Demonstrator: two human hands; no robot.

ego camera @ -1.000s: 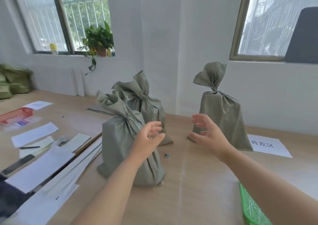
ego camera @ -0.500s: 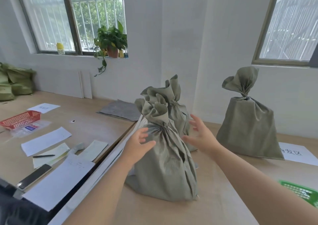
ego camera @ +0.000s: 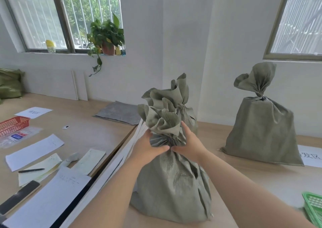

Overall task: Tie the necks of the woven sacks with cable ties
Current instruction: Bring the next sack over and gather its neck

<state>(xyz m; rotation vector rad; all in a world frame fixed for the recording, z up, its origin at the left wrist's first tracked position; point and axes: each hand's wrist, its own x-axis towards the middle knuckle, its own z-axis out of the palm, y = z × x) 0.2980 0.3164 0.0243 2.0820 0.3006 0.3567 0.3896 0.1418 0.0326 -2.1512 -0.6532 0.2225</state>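
A grey-green woven sack point(ego camera: 172, 189) stands on the wooden table right in front of me, its gathered neck point(ego camera: 167, 139) bunched under a ruffled top. My left hand point(ego camera: 148, 149) wraps the neck from the left, and my right hand point(ego camera: 189, 145) wraps it from the right; the thumbs meet just below the gather. A second sack point(ego camera: 185, 112) stands directly behind, mostly hidden. A third sack point(ego camera: 261, 132), its neck tied, stands at the right by the wall. No cable tie shows in my hands.
Papers point(ego camera: 34, 151), a pen point(ego camera: 31, 170), a phone point(ego camera: 19, 197) and a red basket point(ego camera: 13, 125) lie on the left table. A flat grey sack point(ego camera: 118, 112) lies behind. A green basket point(ego camera: 313, 208) sits at the right edge, a labelled paper point(ego camera: 311, 156) under the third sack.
The view has swung left and closer to the front sack. Both hands went from open in the air beside it to closed around its neck.
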